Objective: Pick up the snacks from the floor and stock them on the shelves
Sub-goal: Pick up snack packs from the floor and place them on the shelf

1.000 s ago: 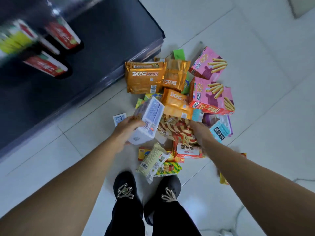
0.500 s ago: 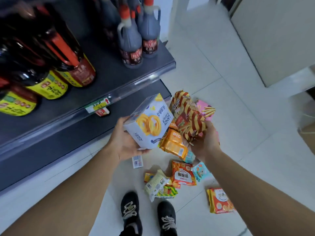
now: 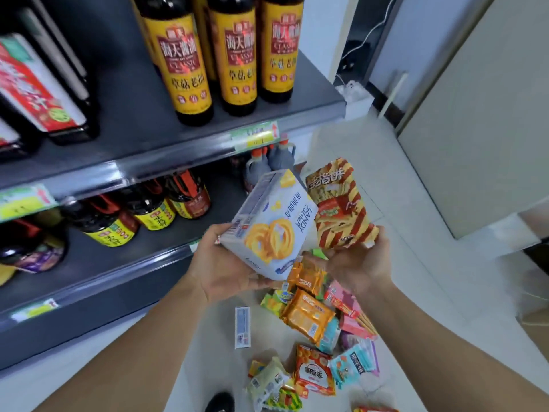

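Entry: both hands loaded, stocking step pending. The shelves run along my left and ahead. The upper shelf (image 3: 127, 135) carries tall soy sauce bottles (image 3: 184, 60) toward its back, with a bare grey strip in front of them up to the lip and its price tag (image 3: 255, 136). The lower shelf (image 3: 154, 257) holds squat bottles (image 3: 148, 209) on its left and jugs (image 3: 267, 165) deep at the right end, with bare board between them, just beyond the left hand. The floor (image 3: 421, 292) opens to the right as far as a pale panel (image 3: 475, 129). The snack pile (image 3: 309, 316) lies on the floor directly below the hands, near the shelf base. The white cookie box (image 3: 267, 230) is off the floor, tilted, long axis rising from lower left to upper right, one short end facing the lower shelf. The striped snack bag (image 3: 338, 206) stands close to upright, touching or just beside the box; I cannot tell which. The left hand (image 3: 225, 269) cups the box from beneath, palm up, thumb on the near face. The right hand (image 3: 356, 263) clasps the bag's bottom end. My judgement: the left hand is nearer the shelves, so the box goes first, leftward and forward, clearing the upper shelf's lip. The bag waits, since its path crosses the box.
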